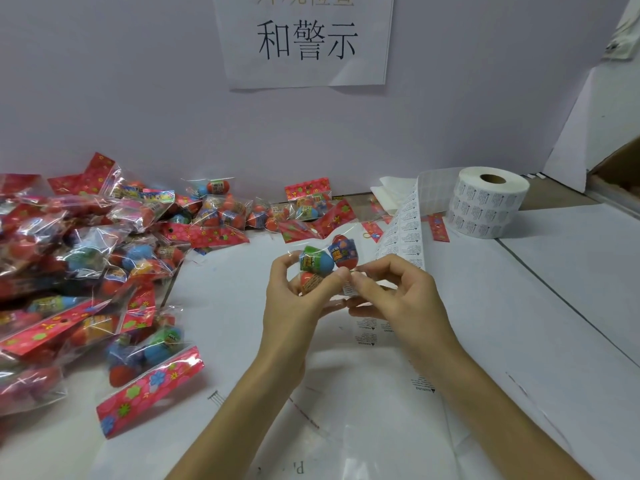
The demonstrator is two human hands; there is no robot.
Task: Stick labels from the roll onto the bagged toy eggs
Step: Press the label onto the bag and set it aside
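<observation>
1. Centre frame: left grip [294,299] curled round one bag [323,261], right grip [391,296] pinching a label [348,289] beside it, seemingly not yet stuck.
2. Upper right: roll [488,206] on tabletop [536,306], strip [403,233] trailing down.
3. Left: heap [86,258] of bags, likely awaiting labels.

bag headers [149,389] red, flowered | label roll [486,206] white, black print

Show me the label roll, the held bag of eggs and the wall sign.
label roll [485,207], head view, printed outer side
held bag of eggs [317,263], head view, blue-green egg inside
wall sign [306,39], head view, paper centre
</observation>
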